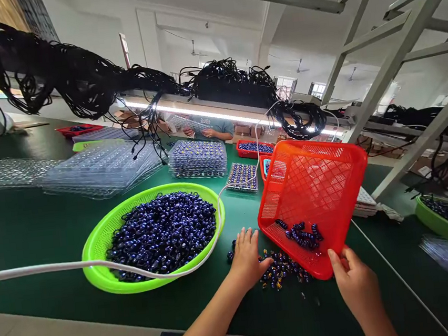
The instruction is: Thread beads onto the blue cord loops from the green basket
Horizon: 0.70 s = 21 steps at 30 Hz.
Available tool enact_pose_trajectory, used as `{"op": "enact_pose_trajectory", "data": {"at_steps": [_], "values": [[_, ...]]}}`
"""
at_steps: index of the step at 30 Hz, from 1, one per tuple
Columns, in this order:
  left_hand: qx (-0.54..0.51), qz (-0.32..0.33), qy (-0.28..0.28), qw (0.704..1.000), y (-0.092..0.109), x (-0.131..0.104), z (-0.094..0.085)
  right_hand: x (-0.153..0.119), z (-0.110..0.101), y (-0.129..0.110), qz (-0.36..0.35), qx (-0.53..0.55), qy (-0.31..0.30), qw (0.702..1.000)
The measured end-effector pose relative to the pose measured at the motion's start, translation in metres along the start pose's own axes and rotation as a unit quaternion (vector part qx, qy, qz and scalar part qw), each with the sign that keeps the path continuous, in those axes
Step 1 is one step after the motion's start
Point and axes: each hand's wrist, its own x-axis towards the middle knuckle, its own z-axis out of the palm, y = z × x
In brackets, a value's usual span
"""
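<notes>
My right hand (353, 277) grips the lower right corner of a red plastic basket (316, 180), thumb on its rim. The basket is tilted up, its inside facing me, and several dark blue shiny pieces (304, 236) rest along its lower side. Below its lower edge, a loose pile of small dark blue and gold pieces (281, 270) lies on the table. My left hand (248, 258) is open over the left side of that pile, fingers stretched forward; whether it touches the pieces I cannot tell. To its left stands a green basket (92, 244) full of dark blue ring-like pieces (166, 229).
A white cable (51, 268) crosses over the green basket. Behind are stacked clear trays (100, 164), filled trays (197, 157) and a smaller red basket (252, 153). Black cables (80, 76) hang from the overhead rail. Across the table a person (220, 128) holds a clear tray. Metal posts (377, 74) stand right.
</notes>
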Motion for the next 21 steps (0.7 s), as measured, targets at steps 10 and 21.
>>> {"op": "enact_pose_trajectory", "data": {"at_steps": [10, 21], "values": [[0.002, 0.235, 0.046, 0.971, 0.062, 0.036, 0.035, -0.013, 0.017, -0.008, -0.001, 0.049, -0.015, 0.999], [0.177, 0.234, -0.017, 0.956, 0.049, 0.093, 0.020, -0.016, 0.008, -0.001, 0.022, 0.081, -0.001, 0.996]]}}
